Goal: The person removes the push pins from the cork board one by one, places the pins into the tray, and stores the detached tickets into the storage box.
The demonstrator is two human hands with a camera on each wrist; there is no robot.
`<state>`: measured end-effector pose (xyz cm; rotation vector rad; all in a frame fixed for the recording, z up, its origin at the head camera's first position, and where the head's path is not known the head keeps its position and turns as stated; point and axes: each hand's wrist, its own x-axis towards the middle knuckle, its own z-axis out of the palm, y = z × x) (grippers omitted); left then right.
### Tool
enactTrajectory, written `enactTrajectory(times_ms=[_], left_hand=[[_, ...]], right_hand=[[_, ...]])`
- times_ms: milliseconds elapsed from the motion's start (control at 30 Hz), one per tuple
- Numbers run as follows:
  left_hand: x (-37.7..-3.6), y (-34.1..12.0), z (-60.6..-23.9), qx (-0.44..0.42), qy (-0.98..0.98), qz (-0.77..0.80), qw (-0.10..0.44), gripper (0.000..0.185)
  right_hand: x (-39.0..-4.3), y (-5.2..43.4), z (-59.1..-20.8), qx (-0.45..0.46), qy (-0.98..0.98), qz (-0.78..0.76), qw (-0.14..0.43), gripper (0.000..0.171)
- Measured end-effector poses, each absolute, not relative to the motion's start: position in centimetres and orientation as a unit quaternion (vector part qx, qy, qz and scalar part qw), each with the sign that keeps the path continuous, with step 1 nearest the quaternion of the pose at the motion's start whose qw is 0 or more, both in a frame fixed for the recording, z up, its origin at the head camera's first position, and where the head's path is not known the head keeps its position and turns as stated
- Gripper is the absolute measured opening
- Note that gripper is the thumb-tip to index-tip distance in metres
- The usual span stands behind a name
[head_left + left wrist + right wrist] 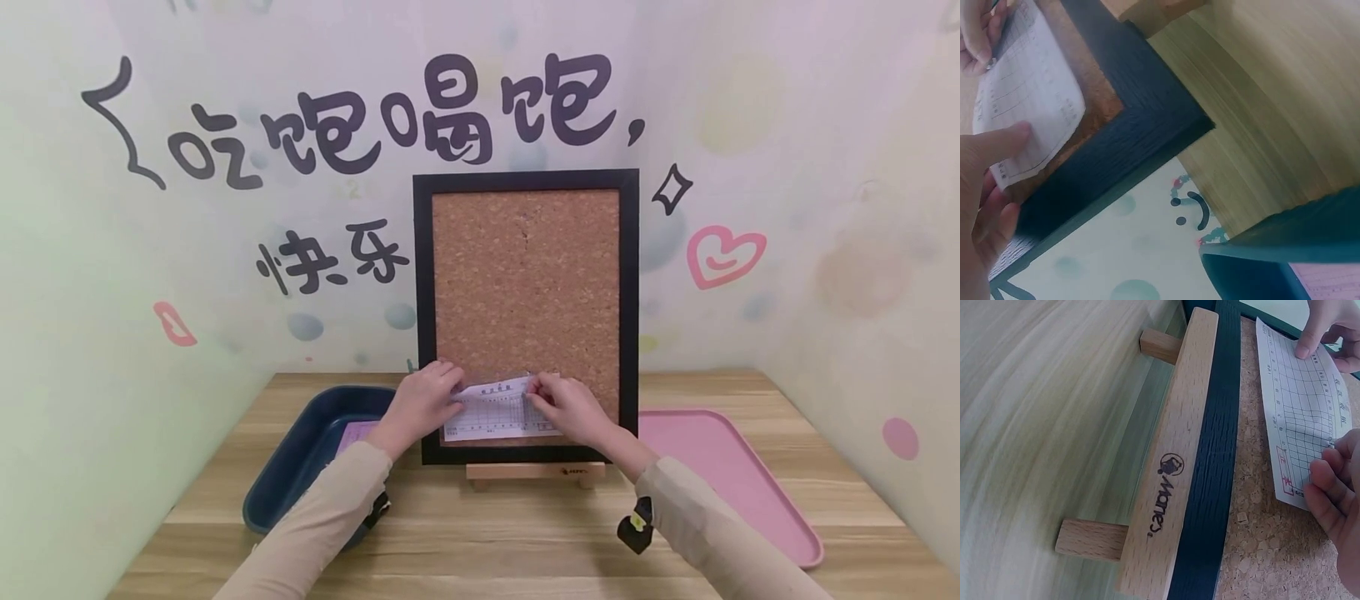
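A white printed form point(487, 414) with a ruled grid lies against the lower part of a black-framed cork board point(525, 292). A red boxed mark shows on it in the right wrist view. My left hand point(425, 400) pinches the form's left end, with the thumb point(1010, 140) on the printed face and fingers behind. My right hand point(573, 408) is at the form's upper right, its fingers curled. A small shiny pin point(990, 63) shows at the right fingertips in the left wrist view. The form bulges slightly off the cork.
The board leans on a small wooden easel point(536, 472) on the wood-grain table point(517, 542). To the left is a dark blue tray point(288, 442) holding a pinkish printed sheet point(354, 433); a pink tray point(720, 467) lies to the right. A lettered wall point(337, 317) stands close behind.
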<state>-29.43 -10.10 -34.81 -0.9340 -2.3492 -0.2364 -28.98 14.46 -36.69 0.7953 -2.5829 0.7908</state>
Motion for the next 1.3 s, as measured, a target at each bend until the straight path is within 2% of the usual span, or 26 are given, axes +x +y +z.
enactTrajectory(times_ms=[167, 367, 833, 1300], left_hand=[[-29.3, -10.1, -34.3, -0.315, -0.913, -0.139, 0.221, 0.022], [-29.3, -10.1, -33.9, -0.293, -0.924, -0.171, 0.178, 0.022], [-29.4, -11.0, -33.3, -0.273, -0.923, -0.228, 0.147, 0.005], [-29.1, -11.3, -33.3, -0.253, -0.924, -0.257, 0.126, 0.006]], right_hand=[[-28.9, 14.4, -36.6, 0.277, -0.905, 0.279, 0.161, 0.004], [-28.8, 14.4, -36.5, 0.276, -0.906, 0.279, 0.158, 0.004], [-28.9, 14.5, -36.5, 0.275, -0.907, 0.277, 0.158, 0.006], [-28.8, 14.6, -36.6, 0.274, -0.908, 0.277, 0.154, 0.005]])
